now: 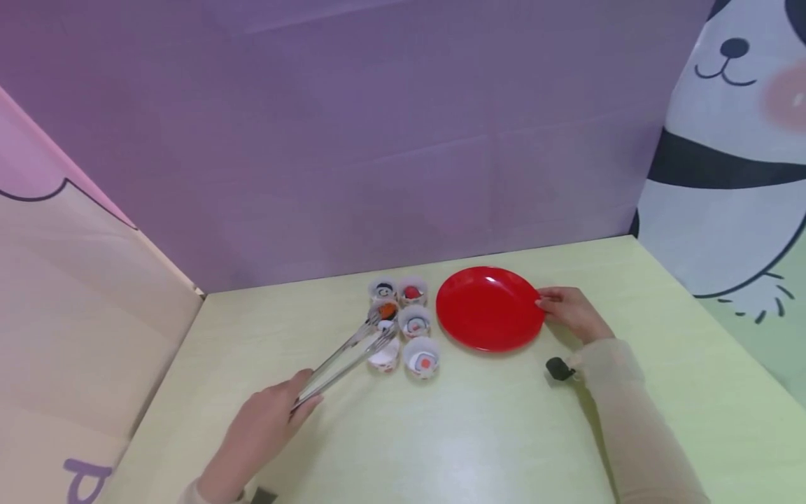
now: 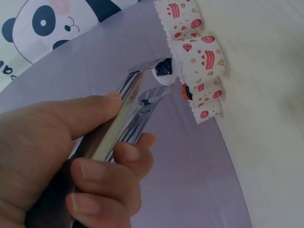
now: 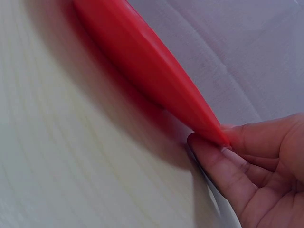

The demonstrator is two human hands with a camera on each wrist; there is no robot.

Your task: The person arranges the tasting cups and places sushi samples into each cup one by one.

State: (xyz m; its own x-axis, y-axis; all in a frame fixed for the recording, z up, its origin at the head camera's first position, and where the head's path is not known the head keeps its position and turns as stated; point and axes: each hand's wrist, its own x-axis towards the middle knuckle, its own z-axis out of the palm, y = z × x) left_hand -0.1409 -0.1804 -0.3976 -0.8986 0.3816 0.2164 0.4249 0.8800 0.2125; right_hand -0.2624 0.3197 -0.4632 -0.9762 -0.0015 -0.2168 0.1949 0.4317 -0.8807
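Observation:
My left hand (image 1: pixel 267 418) grips metal tongs (image 1: pixel 336 364), which reach forward over the paper cups. Between the tong tips, in the left wrist view, is a small white piece with a dark speckled patch (image 2: pixel 165 70), like a toy rice ball. It shows just above the rim of the printed cups (image 2: pixel 202 59). The nearest left cup (image 1: pixel 383 360) lies under the tips in the head view. On the right, my right hand (image 1: pixel 569 313) pinches the rim of a round red plate (image 1: pixel 490 308), thumb above and fingers beneath. The plate's near rim stands off the tabletop in the right wrist view.
Other cups stand in two columns left of the plate, among them one with a red piece (image 1: pixel 412 291), one with an orange-topped piece (image 1: pixel 387 310) and a front right cup (image 1: pixel 422 358). A purple backdrop (image 1: pixel 378 140) rises behind the pale table (image 1: pixel 466 434).

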